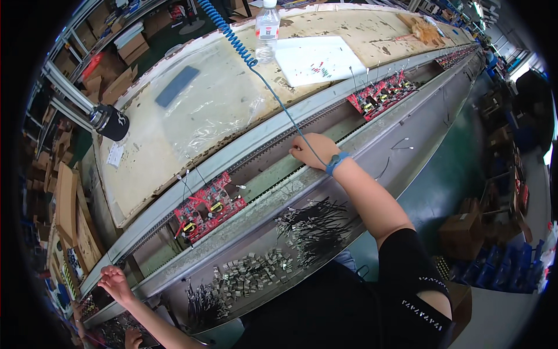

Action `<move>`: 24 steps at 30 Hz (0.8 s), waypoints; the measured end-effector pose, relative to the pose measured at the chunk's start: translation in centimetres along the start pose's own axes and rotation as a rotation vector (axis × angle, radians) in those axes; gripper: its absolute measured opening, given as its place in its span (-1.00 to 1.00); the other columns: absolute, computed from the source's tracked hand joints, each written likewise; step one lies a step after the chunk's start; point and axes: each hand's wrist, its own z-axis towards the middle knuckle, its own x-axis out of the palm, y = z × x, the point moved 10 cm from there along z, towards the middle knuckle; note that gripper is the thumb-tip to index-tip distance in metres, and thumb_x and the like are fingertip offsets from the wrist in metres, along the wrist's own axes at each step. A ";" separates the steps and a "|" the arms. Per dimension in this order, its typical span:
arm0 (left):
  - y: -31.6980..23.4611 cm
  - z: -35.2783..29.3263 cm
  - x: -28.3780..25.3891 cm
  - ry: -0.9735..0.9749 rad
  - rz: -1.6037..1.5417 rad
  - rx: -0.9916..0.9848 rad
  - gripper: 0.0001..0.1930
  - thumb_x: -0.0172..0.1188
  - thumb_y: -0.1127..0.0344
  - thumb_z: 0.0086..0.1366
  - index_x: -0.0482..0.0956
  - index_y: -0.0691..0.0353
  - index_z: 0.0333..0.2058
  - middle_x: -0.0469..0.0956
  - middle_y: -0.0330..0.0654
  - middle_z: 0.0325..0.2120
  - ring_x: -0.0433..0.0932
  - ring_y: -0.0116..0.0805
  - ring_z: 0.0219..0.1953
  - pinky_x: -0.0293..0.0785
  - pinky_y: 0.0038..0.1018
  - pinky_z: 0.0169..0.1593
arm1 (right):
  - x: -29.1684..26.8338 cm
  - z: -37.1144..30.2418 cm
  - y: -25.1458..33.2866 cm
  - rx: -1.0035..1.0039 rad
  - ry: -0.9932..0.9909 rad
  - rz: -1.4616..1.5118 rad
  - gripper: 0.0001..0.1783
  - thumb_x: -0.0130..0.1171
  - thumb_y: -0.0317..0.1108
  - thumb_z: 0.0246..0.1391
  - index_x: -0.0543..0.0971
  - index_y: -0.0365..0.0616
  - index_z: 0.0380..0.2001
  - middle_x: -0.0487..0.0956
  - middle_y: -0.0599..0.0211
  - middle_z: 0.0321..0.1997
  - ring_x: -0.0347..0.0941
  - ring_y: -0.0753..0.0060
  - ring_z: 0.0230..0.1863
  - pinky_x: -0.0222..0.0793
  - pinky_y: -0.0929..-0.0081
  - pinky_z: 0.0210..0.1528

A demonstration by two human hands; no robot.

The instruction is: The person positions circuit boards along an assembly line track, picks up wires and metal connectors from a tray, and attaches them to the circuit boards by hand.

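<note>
My right hand (315, 149) hangs over the conveyor channel (282, 168) with its fingers curled in. Whatever those fingers hold, if anything, is hidden. A blue wrist strap (335, 162) circles that wrist, and a coiled blue cord (228, 34) runs down to it. Loosely bent and apart, the fingers of my left hand (114, 283) are above the channel's left end, holding nothing visible. Between my hands, a red circuit board (210, 207) with yellow and black parts sits in the channel. More red circuit boards (381, 95) lie farther right along it.
Before me, a grey trough (381, 154) holds black wire leads (317, 230) and small silvery parts (253, 273). A worn bench (232, 110) behind the channel carries a water bottle (267, 32), white sheet (319, 58) and black flask (109, 123). Another person's hand (133, 337) shows at lower left.
</note>
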 end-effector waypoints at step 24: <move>2.4 0.8 -1.4 0.035 0.093 -0.105 -0.59 0.31 0.14 0.29 0.46 0.21 0.01 0.48 -0.28 -0.06 0.43 -0.31 0.00 0.36 -0.27 0.18 | 0.0 -0.3 -0.1 -0.009 0.052 -0.006 -0.62 0.07 -0.05 0.21 0.67 -0.13 -0.26 0.66 0.03 -0.32 0.58 -0.14 -0.22 0.48 0.01 -0.17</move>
